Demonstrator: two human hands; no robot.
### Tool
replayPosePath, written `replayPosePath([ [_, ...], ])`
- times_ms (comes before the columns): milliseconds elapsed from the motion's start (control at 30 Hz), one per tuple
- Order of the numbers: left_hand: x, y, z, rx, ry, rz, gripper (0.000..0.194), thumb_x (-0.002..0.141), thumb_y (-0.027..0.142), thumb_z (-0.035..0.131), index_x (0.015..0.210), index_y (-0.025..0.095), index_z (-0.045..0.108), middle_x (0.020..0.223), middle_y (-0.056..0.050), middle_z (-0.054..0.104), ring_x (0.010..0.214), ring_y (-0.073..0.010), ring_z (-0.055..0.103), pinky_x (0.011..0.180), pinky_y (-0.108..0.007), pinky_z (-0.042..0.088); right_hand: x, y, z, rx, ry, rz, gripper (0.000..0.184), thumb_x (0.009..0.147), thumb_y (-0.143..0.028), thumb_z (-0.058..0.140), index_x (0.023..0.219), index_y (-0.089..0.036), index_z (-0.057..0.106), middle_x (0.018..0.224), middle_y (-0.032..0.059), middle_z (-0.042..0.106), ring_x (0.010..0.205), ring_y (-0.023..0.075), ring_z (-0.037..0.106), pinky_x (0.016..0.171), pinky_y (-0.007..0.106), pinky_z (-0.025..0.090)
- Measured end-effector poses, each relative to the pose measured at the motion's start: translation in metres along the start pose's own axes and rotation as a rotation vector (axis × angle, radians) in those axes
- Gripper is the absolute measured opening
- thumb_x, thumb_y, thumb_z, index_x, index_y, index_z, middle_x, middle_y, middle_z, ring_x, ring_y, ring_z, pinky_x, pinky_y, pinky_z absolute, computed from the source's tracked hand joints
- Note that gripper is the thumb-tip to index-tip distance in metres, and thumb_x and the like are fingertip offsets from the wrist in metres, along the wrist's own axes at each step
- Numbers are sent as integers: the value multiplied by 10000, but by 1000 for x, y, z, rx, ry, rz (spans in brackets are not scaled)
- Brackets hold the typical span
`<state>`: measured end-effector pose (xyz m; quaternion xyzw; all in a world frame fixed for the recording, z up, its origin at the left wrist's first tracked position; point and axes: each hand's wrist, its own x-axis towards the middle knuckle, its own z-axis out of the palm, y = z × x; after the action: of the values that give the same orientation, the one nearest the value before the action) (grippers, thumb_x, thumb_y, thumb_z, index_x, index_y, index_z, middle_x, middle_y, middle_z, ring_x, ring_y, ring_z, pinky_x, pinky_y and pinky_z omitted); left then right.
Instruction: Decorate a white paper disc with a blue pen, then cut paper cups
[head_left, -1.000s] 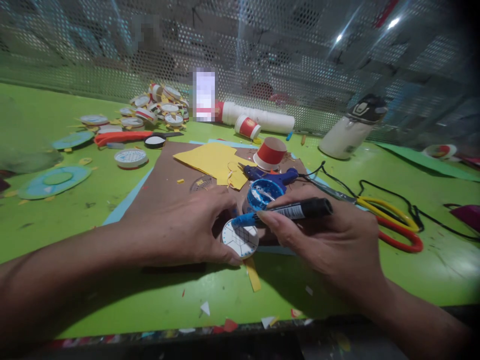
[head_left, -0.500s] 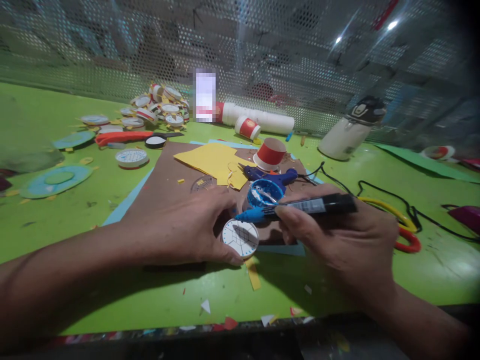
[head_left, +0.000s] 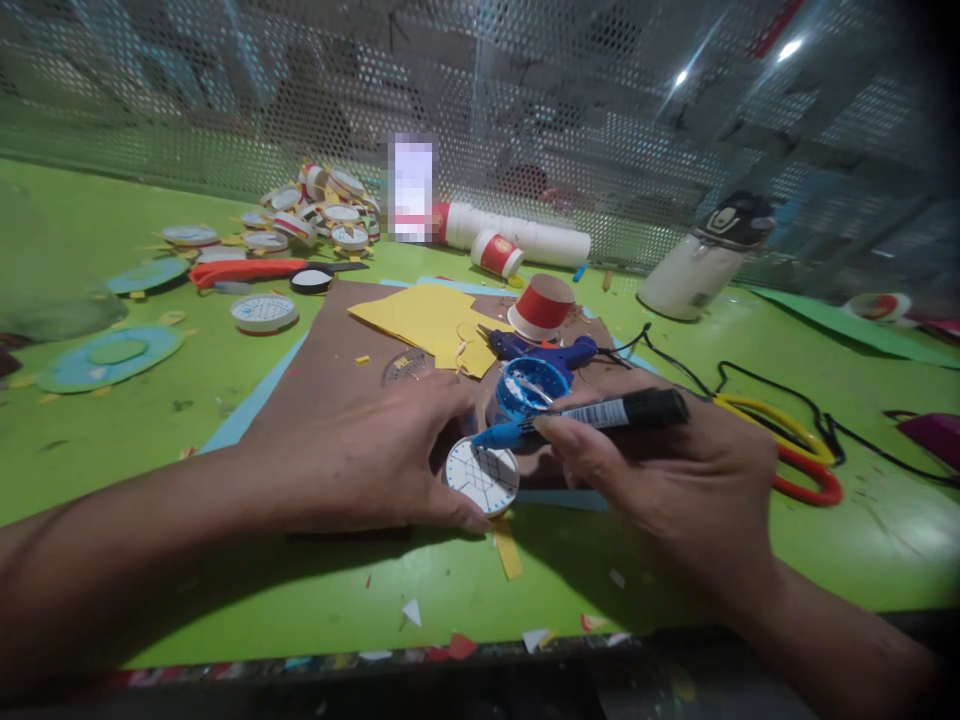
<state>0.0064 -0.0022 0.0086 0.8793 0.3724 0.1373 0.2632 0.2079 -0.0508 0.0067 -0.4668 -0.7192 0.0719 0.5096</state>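
Note:
Between the thumb and fingers of my left hand [head_left: 397,450] is a small white paper disc [head_left: 484,482], tilted toward me. Dark lines cross its face and blue dots run along its rim. A yellow paper strip [head_left: 508,548] sticks out below it. My right hand [head_left: 667,470] is closed round a black-bodied marker pen [head_left: 600,413]. Its blue tip meets the disc's upper edge. Just behind the pen stands a blue-rimmed paint cup [head_left: 531,388] with white and blue smears. A blue glue gun [head_left: 547,350] lies beyond the cup.
Brown card [head_left: 330,340] and yellow paper [head_left: 420,315] lie mid-table. Finished-looking discs [head_left: 322,215] are heaped at back left, near red-handled cutters [head_left: 251,272]. A red-and-white paper cup [head_left: 541,305], a white bottle [head_left: 682,270] and scissors handles [head_left: 810,480] stand or lie to the right.
The marker has come down and slightly left, so its tip now touches the disc's edge. My left hand and the disc have hardly moved.

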Motion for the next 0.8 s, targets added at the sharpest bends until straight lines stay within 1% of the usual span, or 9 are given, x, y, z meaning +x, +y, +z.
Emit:
replayPosePath([
  [167, 0, 0, 1, 18, 26, -6, 420, 597, 505, 794, 883, 271, 594, 875, -6, 618, 767, -222, 553, 602, -310, 402, -1, 2, 2, -12, 11, -10, 193, 779, -363, 765, 694, -219, 669, 557, -37, 633, 511, 141, 579, 512, 284, 465],
  [300, 0, 0, 1, 14, 2, 12, 374, 629, 464, 781, 879, 257, 596, 836, 9, 612, 740, -199, 556, 596, -294, 400, 0, 2, 2, -26, 2, -40, 175, 780, -332, 769, 699, -218, 664, 559, -48, 629, 494, 123, 548, 509, 275, 451],
  [433, -1, 1, 0, 11, 12, 14, 389, 615, 458, 795, 890, 265, 600, 853, 13, 614, 764, -204, 564, 601, -295, 408, 1, 2, 3, -20, 6, -47, 176, 781, -333, 770, 704, -218, 663, 547, -57, 611, 476, 111, 527, 486, 263, 431],
  [567, 0, 1, -1, 8, -7, 23, 350, 637, 431, 787, 891, 270, 606, 829, 24, 612, 732, -194, 560, 586, -293, 396, 1, 2, 5, 1, 1, -65, 190, 780, -316, 775, 677, -215, 651, 553, -63, 604, 464, 97, 514, 497, 256, 430],
  [733, 0, 1, -1, 20, 8, 33, 395, 631, 455, 794, 930, 274, 610, 909, 11, 627, 836, -227, 572, 649, -312, 415, 3, -2, 5, -26, -21, -81, 234, 778, -300, 777, 636, -223, 607, 534, -60, 592, 476, 110, 520, 495, 258, 419],
  [800, 0, 2, -1, 28, 4, 32, 381, 639, 444, 790, 927, 268, 614, 911, 12, 628, 845, -225, 572, 656, -310, 415, 3, -3, 5, -47, -26, -93, 266, 783, -291, 772, 614, -224, 577, 525, -58, 578, 476, 113, 513, 487, 257, 409],
])
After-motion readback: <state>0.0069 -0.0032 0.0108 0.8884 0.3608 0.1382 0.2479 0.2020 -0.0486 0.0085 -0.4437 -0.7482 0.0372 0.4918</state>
